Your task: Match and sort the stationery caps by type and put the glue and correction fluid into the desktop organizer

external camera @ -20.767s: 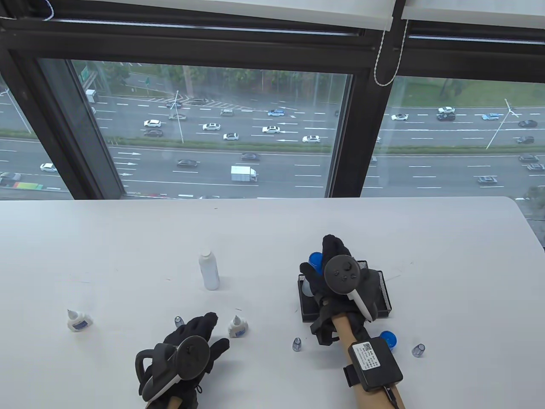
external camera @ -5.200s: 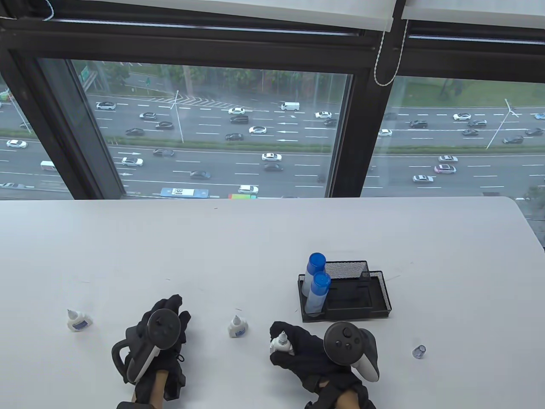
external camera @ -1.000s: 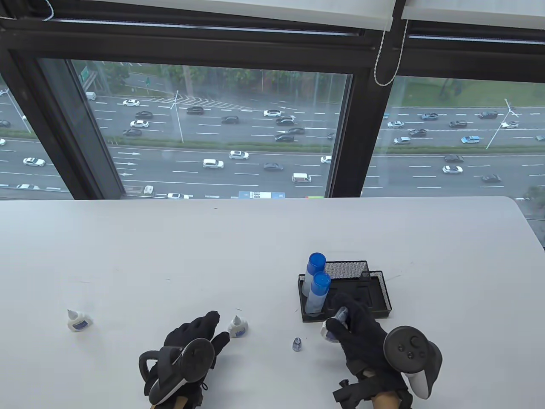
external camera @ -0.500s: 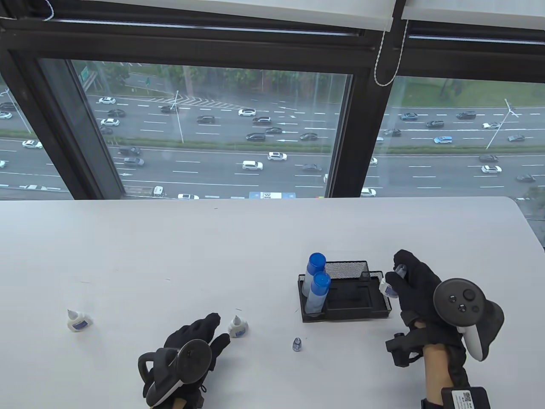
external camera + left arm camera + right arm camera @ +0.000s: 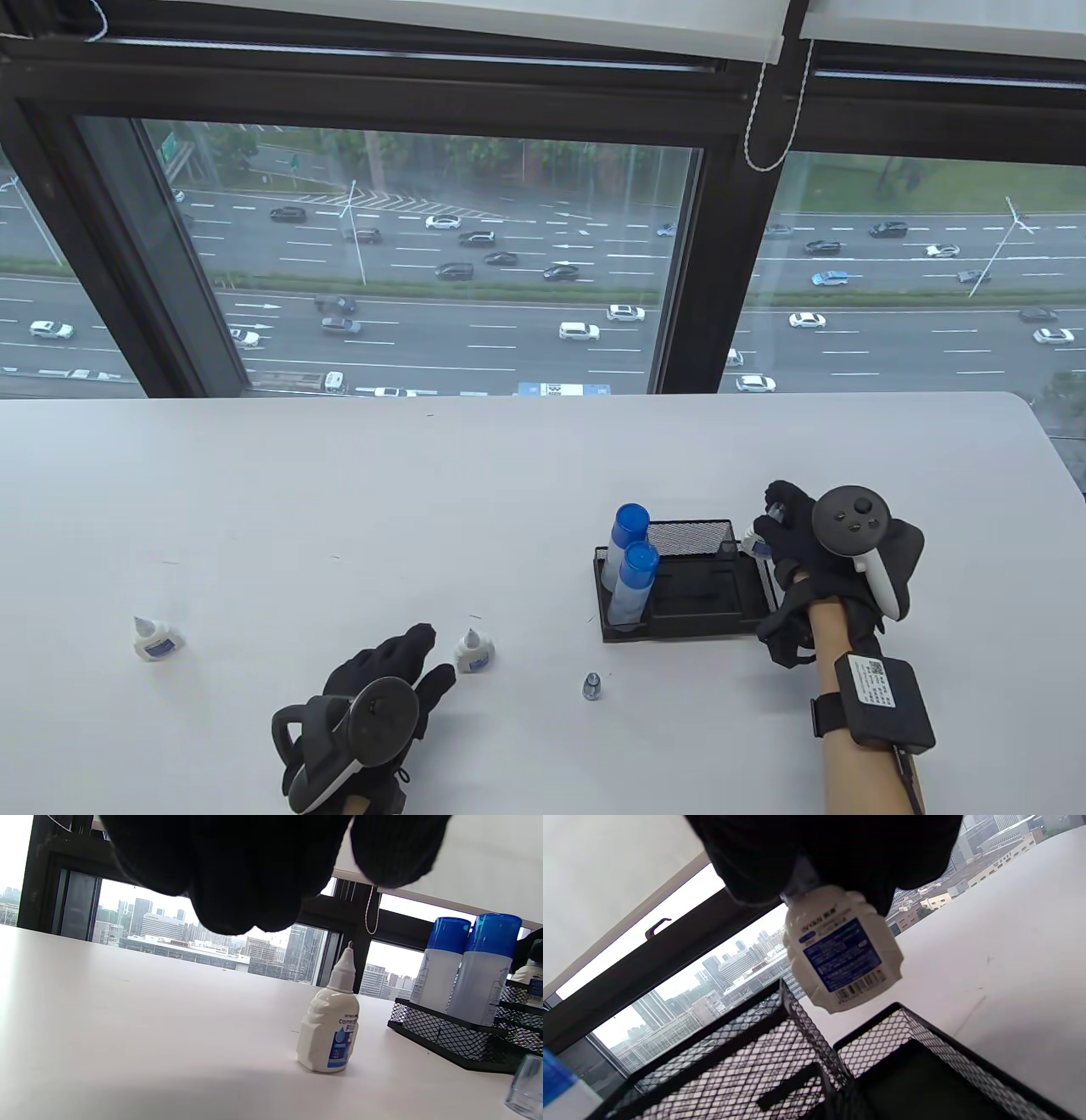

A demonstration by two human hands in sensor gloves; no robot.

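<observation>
My right hand (image 5: 770,519) grips a small white correction fluid bottle (image 5: 755,544) by its top, hanging just above the right end of the black mesh organizer (image 5: 689,630). In the right wrist view the bottle (image 5: 842,950) hangs label-out over a mesh compartment (image 5: 797,1035). Two blue-capped glue bottles (image 5: 632,522) (image 5: 638,567) stand in the organizer's left end. My left hand (image 5: 424,649) lies flat on the table, fingers straight, beside an uncapped correction fluid bottle (image 5: 473,652) (image 5: 331,1031). A clear cap (image 5: 592,684) stands in front of the organizer.
Another uncapped correction fluid bottle (image 5: 155,641) stands at the far left of the white table (image 5: 509,475). The table's far edge meets a large window. The clear cap (image 5: 526,1086) shows at the left wrist view's right edge.
My right hand has carried the correction fluid bottle from the organizer's front up and right, and now holds it over the organizer's right end. The left hand has stayed put.
</observation>
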